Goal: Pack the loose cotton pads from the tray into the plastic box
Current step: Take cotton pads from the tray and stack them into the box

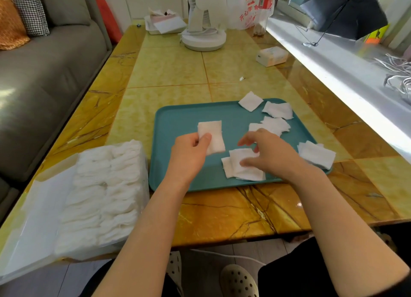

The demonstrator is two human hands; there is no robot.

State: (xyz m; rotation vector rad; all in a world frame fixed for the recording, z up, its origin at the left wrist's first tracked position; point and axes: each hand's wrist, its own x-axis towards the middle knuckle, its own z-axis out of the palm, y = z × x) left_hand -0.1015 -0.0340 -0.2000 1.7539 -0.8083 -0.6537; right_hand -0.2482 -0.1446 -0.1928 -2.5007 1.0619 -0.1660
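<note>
A teal tray lies on the table with several loose white cotton pads scattered over its right half. My left hand pinches a small stack of cotton pads above the tray's middle. My right hand hovers over a few pads near the tray's front edge, thumb and fingers spread around them and just touching. More pads lie at the tray's right edge and far corner. The clear plastic box, lid open, stands left of the tray, packed with rows of pads.
A white desk fan, a tissue holder, a printed plastic bag and a small carton stand at the table's far end. A grey sofa runs along the left. A window sill borders the right.
</note>
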